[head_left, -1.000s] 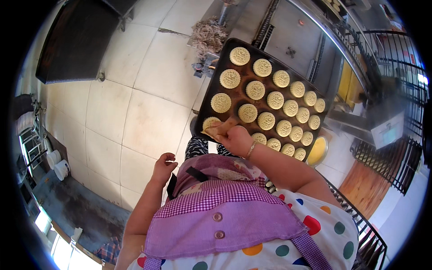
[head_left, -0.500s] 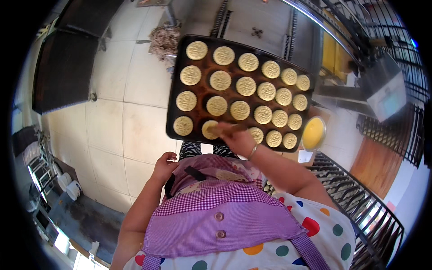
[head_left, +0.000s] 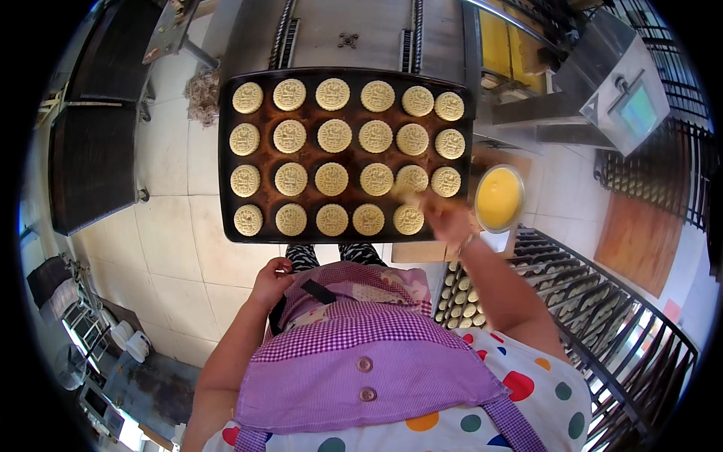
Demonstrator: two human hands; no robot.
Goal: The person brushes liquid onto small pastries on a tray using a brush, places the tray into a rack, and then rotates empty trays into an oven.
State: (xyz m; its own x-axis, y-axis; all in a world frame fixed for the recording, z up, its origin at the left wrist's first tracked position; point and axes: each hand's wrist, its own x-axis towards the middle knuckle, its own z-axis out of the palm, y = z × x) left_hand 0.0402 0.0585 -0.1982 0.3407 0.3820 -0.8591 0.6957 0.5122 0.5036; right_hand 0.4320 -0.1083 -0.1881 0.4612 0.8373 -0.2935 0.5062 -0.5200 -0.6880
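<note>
A dark baking tray holds rows of round, pale yellow mooncakes with pressed patterns on top. Over the tray's right part, my right hand grips a pastry brush, blurred by motion. Its bristles are at a mooncake in the second row from the near edge, and the hand hides part of the near right corner. Just right of the tray is a round bowl of yellow liquid. My left hand hangs by the apron, fingers loosely bent and holding nothing.
A metal machine bed lies beyond the tray. At the right are a control box with a screen and a rack of trays with more mooncakes. Dark panels stand at the left on the tiled floor.
My right hand has moved right with the pastry brush, from the near row's second mooncake toward the tray's right side. The view has shifted, so the tray appears farther left and straighter.
</note>
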